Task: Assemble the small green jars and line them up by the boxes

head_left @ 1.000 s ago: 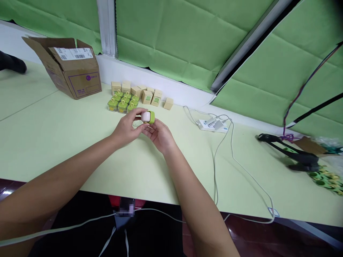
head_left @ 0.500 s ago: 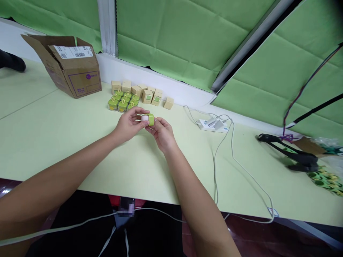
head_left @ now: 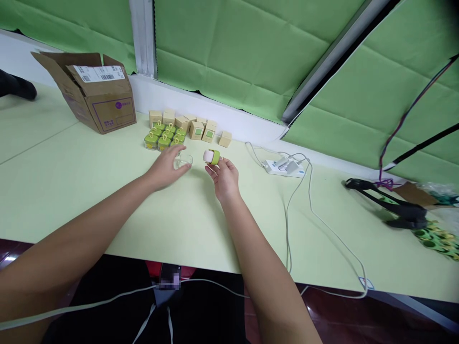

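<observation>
Between the thumb and fingers of my left hand [head_left: 165, 167] is a small clear cup [head_left: 185, 161]. My right hand [head_left: 226, 179] pinches a small green cap [head_left: 214, 157] by its loop end. A pale pinkish-white block [head_left: 207, 156] sits in the cap and faces the clear cup. Cup and cap are apart, with a short gap between them. Just beyond my left hand stand several clear containers with green lids [head_left: 164, 141] and yellow loops, grouped in rows.
Several small cardboard boxes [head_left: 196, 130] line the wall behind the containers. A large open carton [head_left: 107, 107] stands at the left. To the right lie a power strip [head_left: 285, 167] with white cables, a black stand [head_left: 394, 203] and green-yellow pieces [head_left: 435, 241].
The clear cup has come off the green cap. My right hand has moved right with the cap and pale block, while my left hand has shifted slightly left with the cup.
</observation>
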`<act>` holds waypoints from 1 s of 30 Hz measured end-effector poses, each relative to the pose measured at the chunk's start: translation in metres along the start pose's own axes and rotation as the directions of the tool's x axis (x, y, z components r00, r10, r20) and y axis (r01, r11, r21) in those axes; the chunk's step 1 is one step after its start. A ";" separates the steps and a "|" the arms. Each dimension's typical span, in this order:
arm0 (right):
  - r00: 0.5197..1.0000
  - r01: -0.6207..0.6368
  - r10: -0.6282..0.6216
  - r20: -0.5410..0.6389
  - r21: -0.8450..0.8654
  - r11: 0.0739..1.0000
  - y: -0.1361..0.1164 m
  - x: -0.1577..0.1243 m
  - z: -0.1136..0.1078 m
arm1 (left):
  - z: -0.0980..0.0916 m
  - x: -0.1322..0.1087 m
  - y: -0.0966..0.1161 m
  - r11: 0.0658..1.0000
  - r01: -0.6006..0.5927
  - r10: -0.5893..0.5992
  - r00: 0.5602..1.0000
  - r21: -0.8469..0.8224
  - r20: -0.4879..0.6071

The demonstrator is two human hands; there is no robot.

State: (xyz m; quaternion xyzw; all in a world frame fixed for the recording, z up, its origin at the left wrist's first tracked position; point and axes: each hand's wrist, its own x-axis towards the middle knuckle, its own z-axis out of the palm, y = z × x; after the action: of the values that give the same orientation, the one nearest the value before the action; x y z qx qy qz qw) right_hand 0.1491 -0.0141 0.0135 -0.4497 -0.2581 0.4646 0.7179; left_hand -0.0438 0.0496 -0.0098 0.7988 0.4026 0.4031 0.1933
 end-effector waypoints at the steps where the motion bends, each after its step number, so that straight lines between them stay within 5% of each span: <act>1: 1.000 0.023 -0.023 -0.004 -0.029 0.999 0.002 0.001 -0.001 | 0.004 -0.001 -0.003 0.996 -0.042 0.038 0.998 0.082 0.056; 8: 0.981 0.193 -0.183 0.064 -0.218 0.957 0.012 0.003 -0.002 | 0.014 0.000 -0.010 0.973 -0.160 0.141 0.982 0.166 0.122; 15: 0.957 0.288 -0.263 0.120 -0.343 0.894 0.015 0.001 -0.001 | 0.016 -0.006 -0.004 0.999 -0.009 0.014 0.989 -0.038 0.144; 22: 0.948 0.317 -0.296 0.116 -0.427 0.847 0.018 0.004 -0.004 | 0.019 -0.007 -0.005 0.996 0.074 -0.065 0.979 -0.044 0.192; 30: 0.921 0.385 -0.350 0.170 -0.517 0.764 0.025 0.006 -0.007 | 0.018 -0.009 0.010 0.995 -0.102 0.100 0.988 0.013 0.116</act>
State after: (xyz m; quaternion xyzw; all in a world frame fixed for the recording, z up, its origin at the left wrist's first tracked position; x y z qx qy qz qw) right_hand 0.1466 -0.0077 -0.0120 -0.5593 -0.4840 0.2371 0.6299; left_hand -0.0276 0.0365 -0.0185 0.8418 0.3537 0.3620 0.1879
